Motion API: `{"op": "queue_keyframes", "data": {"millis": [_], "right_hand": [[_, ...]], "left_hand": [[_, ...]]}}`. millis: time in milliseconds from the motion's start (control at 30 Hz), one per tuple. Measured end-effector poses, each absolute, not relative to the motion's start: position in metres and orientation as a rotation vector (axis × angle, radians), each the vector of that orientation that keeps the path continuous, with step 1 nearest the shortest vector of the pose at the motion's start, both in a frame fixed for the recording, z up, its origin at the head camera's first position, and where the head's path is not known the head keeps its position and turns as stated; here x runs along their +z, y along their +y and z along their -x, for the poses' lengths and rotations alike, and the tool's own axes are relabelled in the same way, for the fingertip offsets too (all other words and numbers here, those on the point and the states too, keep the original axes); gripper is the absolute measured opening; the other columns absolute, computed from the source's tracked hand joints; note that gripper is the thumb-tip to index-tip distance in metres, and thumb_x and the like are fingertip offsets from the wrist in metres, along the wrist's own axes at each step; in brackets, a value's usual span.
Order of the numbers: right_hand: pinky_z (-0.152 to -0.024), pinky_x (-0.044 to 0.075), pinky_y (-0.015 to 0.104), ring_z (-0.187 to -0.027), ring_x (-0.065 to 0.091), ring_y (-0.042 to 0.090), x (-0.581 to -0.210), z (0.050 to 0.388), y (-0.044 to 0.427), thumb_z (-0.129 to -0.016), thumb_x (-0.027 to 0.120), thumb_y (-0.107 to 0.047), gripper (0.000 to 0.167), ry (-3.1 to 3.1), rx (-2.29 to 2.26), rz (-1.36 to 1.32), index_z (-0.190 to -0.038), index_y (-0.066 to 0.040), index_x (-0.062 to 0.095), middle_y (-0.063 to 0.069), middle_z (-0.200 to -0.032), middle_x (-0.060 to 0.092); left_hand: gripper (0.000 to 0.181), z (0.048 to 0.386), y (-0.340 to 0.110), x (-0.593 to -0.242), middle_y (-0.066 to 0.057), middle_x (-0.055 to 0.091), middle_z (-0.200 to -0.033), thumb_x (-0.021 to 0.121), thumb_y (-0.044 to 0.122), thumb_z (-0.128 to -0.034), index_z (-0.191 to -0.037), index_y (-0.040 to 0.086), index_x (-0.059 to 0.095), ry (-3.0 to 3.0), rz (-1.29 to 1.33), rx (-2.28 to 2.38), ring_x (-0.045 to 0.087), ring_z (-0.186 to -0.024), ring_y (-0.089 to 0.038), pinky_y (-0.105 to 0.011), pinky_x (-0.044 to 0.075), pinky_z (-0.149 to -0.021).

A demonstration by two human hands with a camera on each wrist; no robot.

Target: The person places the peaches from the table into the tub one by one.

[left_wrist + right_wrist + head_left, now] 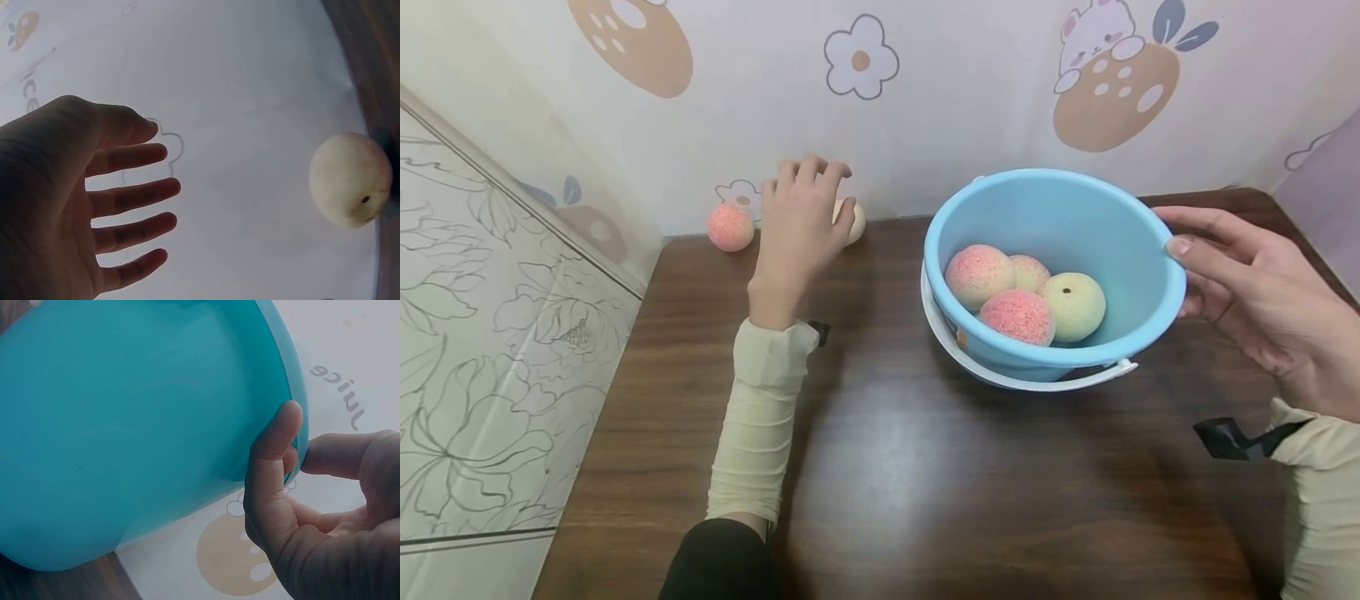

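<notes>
A blue bucket (pixel 1060 221) with four peaches (pixel 1075 306) inside is at the right of the table, its rim pinched between the thumb and fingers of the right hand (pixel 1273 287). Left of it, a pale peach (pixel 350 180) lies by the wall (pixel 925 108), partly hidden behind the left hand (pixel 801 217), whose fingers are spread and apart from it. A pink peach (pixel 730 227) lies on that hand's other side. The table (pixel 887 483) is dark wood grain; the wall carries fruit and flower prints.
</notes>
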State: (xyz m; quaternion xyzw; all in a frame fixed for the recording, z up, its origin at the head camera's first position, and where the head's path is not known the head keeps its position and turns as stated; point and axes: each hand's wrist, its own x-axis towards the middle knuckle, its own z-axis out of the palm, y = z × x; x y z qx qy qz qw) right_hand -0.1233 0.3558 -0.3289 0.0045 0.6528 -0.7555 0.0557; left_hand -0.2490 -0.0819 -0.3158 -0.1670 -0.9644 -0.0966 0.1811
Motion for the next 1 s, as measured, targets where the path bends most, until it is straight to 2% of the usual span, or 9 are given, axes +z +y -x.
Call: {"op": "queue_keyframes", "data": {"millis": [233, 433, 733, 867, 1000], "right_hand": [[-0.061, 0.062, 0.031, -0.076, 0.076, 0.019, -0.328, 0.123, 0.355, -0.104, 0.057, 0.0, 0.044, 1.962, -2.303, -0.068, -0.146, -0.013, 0.055, 0.001, -0.119, 0.073], [-0.06, 0.062, 0.031, -0.079, 0.078, 0.02, -0.327, 0.123, 0.354, -0.104, 0.052, 0.004, 0.044, 1.924, -2.345, 0.019, -0.146, -0.009, 0.055, 0.003, -0.123, 0.073], [-0.059, 0.061, 0.029, -0.076, 0.075, 0.018, -0.328, 0.122, 0.354, -0.103, 0.057, 0.001, 0.044, 1.98, -2.316, -0.064, -0.144, -0.013, 0.057, 0.0, -0.121, 0.072], [-0.058, 0.061, 0.028, -0.078, 0.077, 0.017, -0.33, 0.124, 0.356, -0.104, 0.055, 0.003, 0.045, 1.959, -2.328, -0.021, -0.146, -0.011, 0.055, 0.001, -0.127, 0.069], [-0.057, 0.061, 0.028, -0.076, 0.077, 0.018, -0.331, 0.124, 0.357, -0.104, 0.054, 0.003, 0.045, 1.943, -2.332, -0.015, -0.147, -0.011, 0.054, 0.002, -0.125, 0.071]], "left_hand": [[0.042, 0.264, -0.082, -0.332, -0.012, 0.056, -0.144, 0.054, 0.038, -0.1043, -0.14, 0.016, 0.059, -2.744, 0.472, -0.231, 0.047, -0.134, -0.039, -0.054, 0.043, -0.1], [0.047, 0.282, -0.082, -0.353, -0.012, 0.05, -0.15, 0.05, 0.042, -0.104, -0.144, 0.018, 0.055, -2.796, 0.461, -0.242, 0.041, -0.141, -0.038, -0.057, 0.039, -0.106], [0.062, 0.309, -0.084, -0.373, -0.013, 0.036, -0.161, 0.043, 0.052, -0.1045, -0.157, 0.021, 0.04, -2.899, 0.436, -0.22, 0.028, -0.151, -0.037, -0.059, 0.038, -0.112], [0.061, 0.318, -0.084, -0.38, -0.013, 0.035, -0.162, 0.044, 0.053, -0.1042, -0.157, 0.022, 0.04, -2.931, 0.441, -0.233, 0.027, -0.152, -0.036, -0.059, 0.037, -0.112], [0.058, 0.324, -0.085, -0.388, -0.014, 0.036, -0.161, 0.046, 0.051, -0.1046, -0.154, 0.021, 0.043, -2.951, 0.471, -0.261, 0.027, -0.152, -0.037, -0.06, 0.036, -0.112]]}}
